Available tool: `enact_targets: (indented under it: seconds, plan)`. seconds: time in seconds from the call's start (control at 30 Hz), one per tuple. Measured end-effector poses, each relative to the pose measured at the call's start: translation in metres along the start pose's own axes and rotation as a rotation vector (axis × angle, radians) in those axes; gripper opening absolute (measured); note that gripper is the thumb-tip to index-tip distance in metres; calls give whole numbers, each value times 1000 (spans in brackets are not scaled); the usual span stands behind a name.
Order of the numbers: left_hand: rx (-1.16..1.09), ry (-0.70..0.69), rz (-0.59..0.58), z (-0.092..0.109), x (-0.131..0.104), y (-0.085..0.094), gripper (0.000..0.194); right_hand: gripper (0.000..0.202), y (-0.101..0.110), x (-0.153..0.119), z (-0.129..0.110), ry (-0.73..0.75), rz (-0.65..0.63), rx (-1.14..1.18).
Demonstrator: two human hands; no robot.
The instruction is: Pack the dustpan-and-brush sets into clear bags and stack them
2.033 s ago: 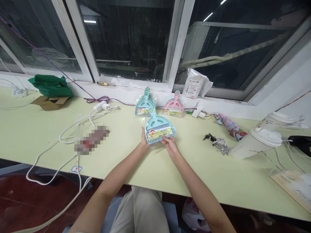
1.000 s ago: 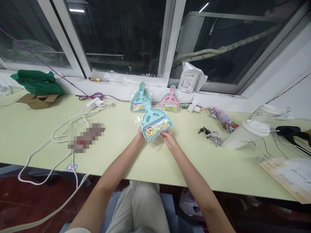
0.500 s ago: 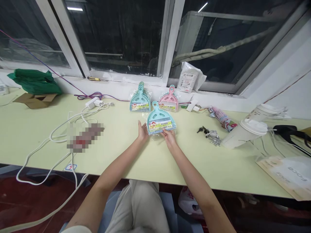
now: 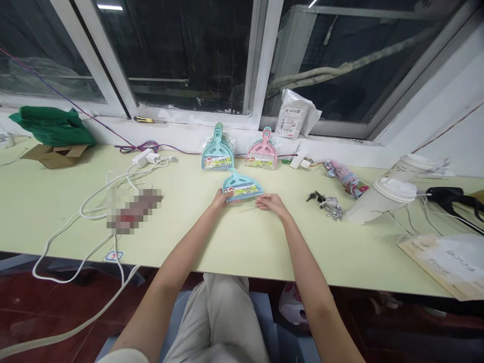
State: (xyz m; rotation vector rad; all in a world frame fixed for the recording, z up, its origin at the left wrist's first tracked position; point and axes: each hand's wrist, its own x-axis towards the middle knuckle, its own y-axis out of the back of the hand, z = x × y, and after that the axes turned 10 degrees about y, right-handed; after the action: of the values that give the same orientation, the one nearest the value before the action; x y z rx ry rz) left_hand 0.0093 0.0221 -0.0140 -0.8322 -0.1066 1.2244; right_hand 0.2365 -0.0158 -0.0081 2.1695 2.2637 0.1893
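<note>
A light-blue dustpan and brush set (image 4: 242, 185) in clear wrapping, with a printed label, is tilted back over the table in front of me. My left hand (image 4: 220, 198) is closed on its lower left corner, thumb over the front. Off its lower right corner, my right hand (image 4: 272, 202) has its fingertips drawn together; a faint clear film shows beside them, but what they pinch is too small to tell. Behind stand a row of blue-green dustpan sets (image 4: 218, 151) and, to its right, a row with a pink dustpan set (image 4: 262, 151) in front.
White cables (image 4: 81, 212) and a blurred-out object (image 4: 134, 212) lie to the left. Rightward are keys (image 4: 327, 204), a folded umbrella (image 4: 344, 179), lidded paper cups (image 4: 381, 199) and a paper bag (image 4: 446, 262). A window and its sill run along the back.
The held dustpan set has tipped back, so it looks flatter. My left hand has closed on its left corner. My right hand has come off its lower edge and moved right.
</note>
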Motion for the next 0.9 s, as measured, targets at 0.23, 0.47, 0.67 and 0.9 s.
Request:
enact_targets:
  seconds: [0.23, 0.47, 0.67, 0.9]
  plan:
    - [100, 105, 27, 14, -2, 13, 47, 59, -1, -12, -16, 644, 7, -905]
    - [259, 192, -66, 18, -6, 11, 41, 19, 6, -4, -2, 677, 29, -911]
    - [237, 212, -45, 21, -5, 13, 34, 16, 8, 3, 5, 569, 137, -679]
    - [331, 156, -183, 14, -13, 11, 41, 20, 7, 3, 10, 520, 250, -765]
